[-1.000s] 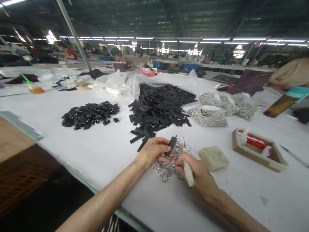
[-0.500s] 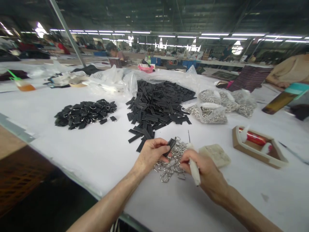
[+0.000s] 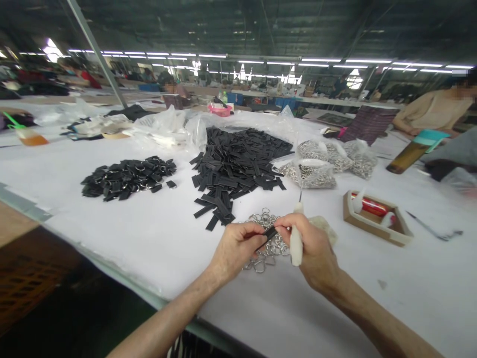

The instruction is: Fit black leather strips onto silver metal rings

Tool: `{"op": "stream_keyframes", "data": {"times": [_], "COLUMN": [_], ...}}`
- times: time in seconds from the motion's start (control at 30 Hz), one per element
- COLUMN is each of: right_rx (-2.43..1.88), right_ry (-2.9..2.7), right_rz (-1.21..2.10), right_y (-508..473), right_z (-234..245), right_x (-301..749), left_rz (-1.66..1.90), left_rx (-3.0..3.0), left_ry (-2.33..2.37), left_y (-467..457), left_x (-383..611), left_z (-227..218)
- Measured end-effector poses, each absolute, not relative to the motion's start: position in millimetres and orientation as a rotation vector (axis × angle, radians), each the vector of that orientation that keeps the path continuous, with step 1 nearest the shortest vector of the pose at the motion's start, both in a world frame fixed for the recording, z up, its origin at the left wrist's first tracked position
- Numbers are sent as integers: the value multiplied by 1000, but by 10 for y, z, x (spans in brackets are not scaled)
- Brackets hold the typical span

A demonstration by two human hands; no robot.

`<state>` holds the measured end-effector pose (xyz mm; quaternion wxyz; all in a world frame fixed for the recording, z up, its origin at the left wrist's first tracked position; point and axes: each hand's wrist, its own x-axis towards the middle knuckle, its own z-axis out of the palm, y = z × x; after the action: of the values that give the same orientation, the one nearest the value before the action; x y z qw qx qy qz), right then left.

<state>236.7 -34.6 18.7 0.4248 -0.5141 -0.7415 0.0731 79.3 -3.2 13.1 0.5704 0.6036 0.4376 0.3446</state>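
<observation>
My left hand pinches a small black strip at its left end. My right hand pinches the strip's other end and also grips a white-handled tool whose thin metal tip points up. Both hands hover just above a small pile of metal rings on the white table. Beyond the hands lies a big heap of loose black strips. Further left sits a smaller heap of black pieces with rings.
Clear bags of metal rings lie at the back right. A shallow box with a red tube stands to the right, a pale block behind my right hand. A bottle and a seated person are far right.
My hands have come together: the right hand rose from the ring pile and took hold of the black strip's free end. The strip now lies flatter between both hands.
</observation>
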Motion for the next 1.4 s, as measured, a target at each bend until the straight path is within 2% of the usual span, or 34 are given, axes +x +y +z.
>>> {"op": "stream_keyframes", "data": {"times": [0.1, 0.2, 0.27, 0.47, 0.83, 0.93, 1.23, 1.4], "right_rx": [-1323, -1274, -1269, -1370, -590, -595, -872, -1046], "right_ry": [-1872, -1990, -2030, -1858, -2118, -1998, -2138, -1965], "right_rz": [178, -90, -140, 274, 996, 1119, 1074, 843], "right_y": [-401, -426, -431, -401, -159, -61, -318, -408], "right_z": [236, 267, 298, 553, 840, 848, 629, 656], "right_x": [2322, 2295, 2289, 2057, 529, 552, 1415, 1697], "left_rz": [813, 779, 752, 853, 1192, 1210, 929, 696], "left_rx": [1355, 1267, 1222, 1039, 773, 700, 482, 498], "left_ry": [996, 969, 955, 952, 935, 921, 520, 412], "left_y": [-143, -267, -349, -579, -997, -1003, -709, -544], "left_x": [722, 570, 448, 94, -457, -516, -331, 23], "left_z": [175, 254, 306, 306, 117, 91, -14, 138]}}
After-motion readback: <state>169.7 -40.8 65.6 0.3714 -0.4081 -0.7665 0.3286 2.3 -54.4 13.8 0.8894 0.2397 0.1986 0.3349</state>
